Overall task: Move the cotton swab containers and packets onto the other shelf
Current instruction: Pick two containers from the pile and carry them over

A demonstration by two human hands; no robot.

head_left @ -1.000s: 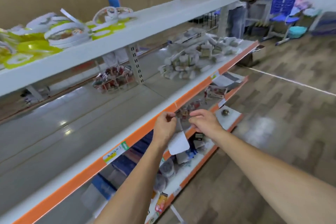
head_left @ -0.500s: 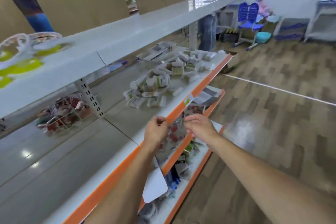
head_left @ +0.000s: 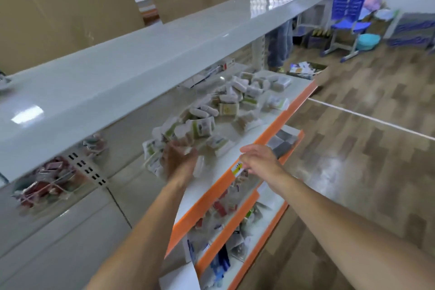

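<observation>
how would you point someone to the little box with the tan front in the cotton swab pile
Start at the middle shelf with the orange front edge. In the cotton swab pile, look right of centre: the box stands upright with a plain tan front, while its neighbours are white with green labels.

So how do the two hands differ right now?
The left hand reaches over the shelf into the near edge of the swab packets; the right hand hovers at the shelf's orange front edge. The left is blurred, the right sharper with fingers relaxed. Both are bare.
</observation>
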